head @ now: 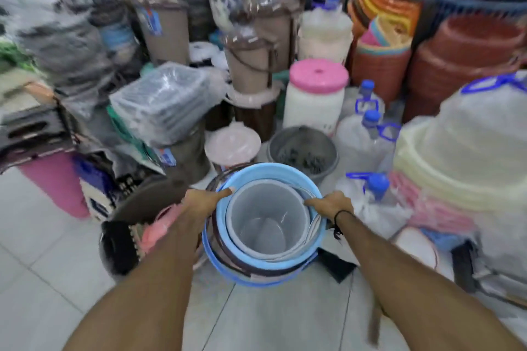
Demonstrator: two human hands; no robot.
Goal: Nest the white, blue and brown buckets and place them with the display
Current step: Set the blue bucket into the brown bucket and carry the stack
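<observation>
A nested stack of buckets hangs in front of me above the tiled floor. The white bucket [268, 219] sits innermost, inside a blue bucket [225, 225]. A brown bucket [225, 251] shows as a dark band below that rim, with another blue rim [216, 265] lowest. My left hand [204, 201] grips the stack's rim on the left, thumb over the edge. On the right rim my right hand [330, 204] is closed, a black cord at the wrist. The view is motion-blurred.
Shop stock crowds the far side: a grey bucket [303, 151] just beyond the stack, a lidded pink-white bucket [232, 145], a pink-lidded jar [316, 97], blue-capped water bottles [368, 134], cream basins [462, 151] at right, a black basket [119, 245] at left. Tiled floor [42, 279] lies near left.
</observation>
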